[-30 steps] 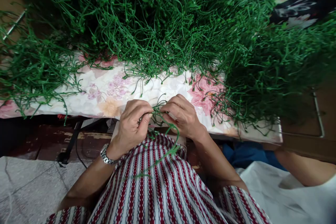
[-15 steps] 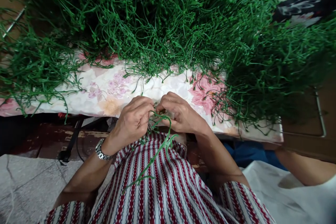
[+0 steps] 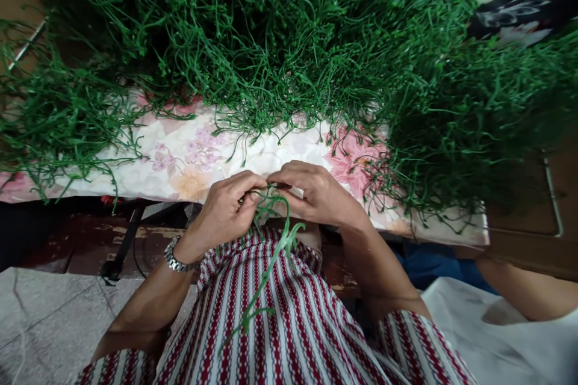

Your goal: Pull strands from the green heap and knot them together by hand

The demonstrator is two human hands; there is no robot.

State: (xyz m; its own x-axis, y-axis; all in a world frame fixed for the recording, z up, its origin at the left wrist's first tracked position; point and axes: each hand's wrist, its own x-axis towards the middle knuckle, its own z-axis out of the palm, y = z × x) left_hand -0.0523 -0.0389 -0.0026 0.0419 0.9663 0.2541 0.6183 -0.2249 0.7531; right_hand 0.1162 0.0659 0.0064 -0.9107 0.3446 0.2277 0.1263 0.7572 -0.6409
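A thin green branched plant stem, perhaps plastic (image 3: 286,242), hangs from between my hands down over the striped clothing. My left hand (image 3: 228,207) pinches its upper end between thumb and fingers. Close against it, my right hand (image 3: 316,192) has thumb and fingers closed on the same stem, and the fingertips of both hands nearly touch. The exact spot where they grip is partly hidden by the fingers. Both hands are at the near edge of a table covered with a floral cloth (image 3: 257,162).
A large heap of green stems (image 3: 280,30) covers the far side of the table. Smaller heaps lie at the left (image 3: 63,114) and right (image 3: 456,132). Another person's bare limb (image 3: 528,289) shows at the lower right. A dark floral fabric (image 3: 519,6) is at the upper right.
My fingers have shifted slightly on the stem, with the right fingers straighter than before. The hanging part of the stem has swung a little and sits slightly lower.
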